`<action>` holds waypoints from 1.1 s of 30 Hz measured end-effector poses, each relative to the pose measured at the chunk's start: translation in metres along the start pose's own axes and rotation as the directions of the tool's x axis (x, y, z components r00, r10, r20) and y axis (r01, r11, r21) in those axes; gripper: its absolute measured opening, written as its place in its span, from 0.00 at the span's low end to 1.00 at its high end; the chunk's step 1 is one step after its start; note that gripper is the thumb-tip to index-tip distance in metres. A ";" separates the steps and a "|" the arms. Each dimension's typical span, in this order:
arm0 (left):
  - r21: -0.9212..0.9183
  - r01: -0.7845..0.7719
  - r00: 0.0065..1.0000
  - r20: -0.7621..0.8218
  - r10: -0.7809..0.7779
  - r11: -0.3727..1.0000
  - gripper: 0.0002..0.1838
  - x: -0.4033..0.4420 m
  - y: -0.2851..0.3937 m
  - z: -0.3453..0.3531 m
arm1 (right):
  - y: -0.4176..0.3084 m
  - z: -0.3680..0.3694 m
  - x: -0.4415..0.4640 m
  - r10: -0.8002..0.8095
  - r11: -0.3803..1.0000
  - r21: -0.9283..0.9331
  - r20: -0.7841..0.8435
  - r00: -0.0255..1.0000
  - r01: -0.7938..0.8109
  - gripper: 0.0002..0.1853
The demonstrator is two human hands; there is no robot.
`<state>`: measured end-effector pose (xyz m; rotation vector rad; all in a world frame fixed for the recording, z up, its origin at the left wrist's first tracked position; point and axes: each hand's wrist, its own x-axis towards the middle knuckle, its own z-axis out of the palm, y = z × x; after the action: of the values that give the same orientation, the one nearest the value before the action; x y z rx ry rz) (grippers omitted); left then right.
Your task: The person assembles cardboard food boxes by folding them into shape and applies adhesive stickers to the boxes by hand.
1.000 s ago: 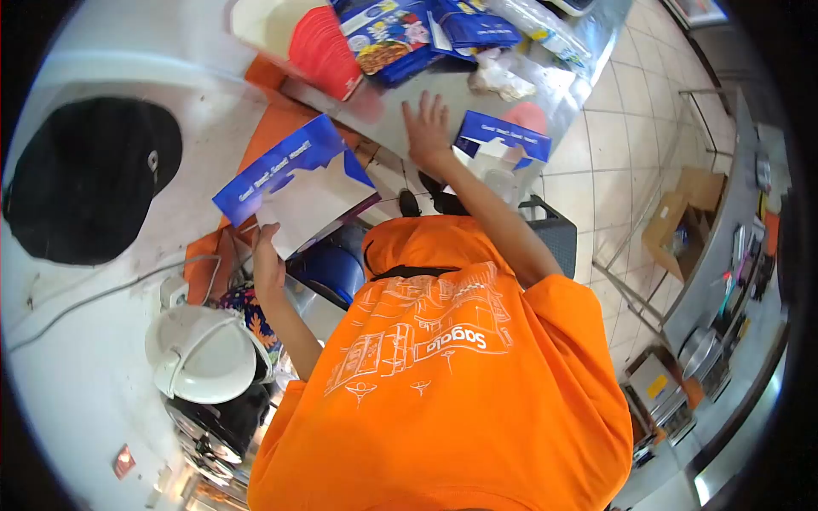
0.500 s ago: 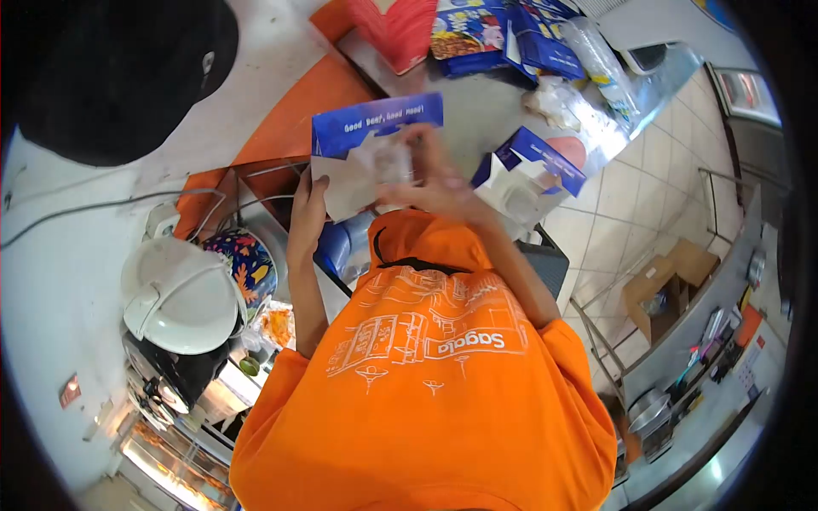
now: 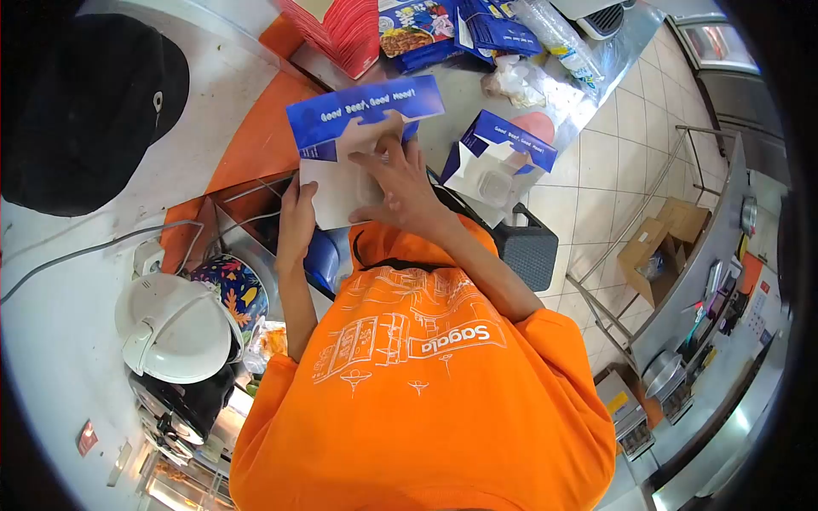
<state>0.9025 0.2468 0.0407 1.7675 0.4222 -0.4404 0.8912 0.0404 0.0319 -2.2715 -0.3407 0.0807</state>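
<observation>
An unfolded paper food box (image 3: pixel 328 189), white inside with a blue printed flap, is in front of my body. My left hand (image 3: pixel 296 223) is closed on its left edge, the thumb on the inner side. Over the inside of the box is my right hand (image 3: pixel 407 192), fingers spread and bent downward. Beneath those fingers a clear plastic container shows faintly; its outline is mostly hidden. To the right stands a second box (image 3: pixel 532 146) of the same print, open, with a small clear container (image 3: pixel 495 184) inside it.
Blue printed packs (image 3: pixel 503 27), a red paper stack (image 3: pixel 345 38) and a plastic sleeve of clear cups (image 3: pixel 562 43) lie at the back. A black cap (image 3: pixel 94 111) and a white-lidded cooker (image 3: pixel 179 328) are at left. A cardboard box (image 3: pixel 652 255) is at right.
My right hand has moved slightly left and down, its fingers now deeper over the box. The view has shifted, so the surroundings appear displaced. My left hand keeps its hold.
</observation>
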 end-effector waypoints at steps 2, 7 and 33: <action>-0.093 0.045 0.999 0.011 -0.044 0.995 0.27 0.002 0.002 -0.001 | 0.000 0.002 -0.002 0.002 0.994 -0.113 0.002 1.000 -0.002 0.33; -0.188 0.197 0.975 -0.063 -0.211 0.962 0.27 0.007 -0.004 -0.007 | 0.003 0.011 -0.005 -0.095 0.969 -0.239 -0.108 0.990 0.067 0.28; -0.034 -0.118 0.933 -0.346 0.100 0.992 0.29 -0.057 -0.072 -0.058 | 0.220 0.007 -0.130 0.850 0.463 0.121 -0.341 0.401 -0.878 0.75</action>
<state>0.8211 0.3173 0.0223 1.8082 0.5720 -0.0370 0.8126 -0.1278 -0.1441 -2.2280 1.1212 0.1862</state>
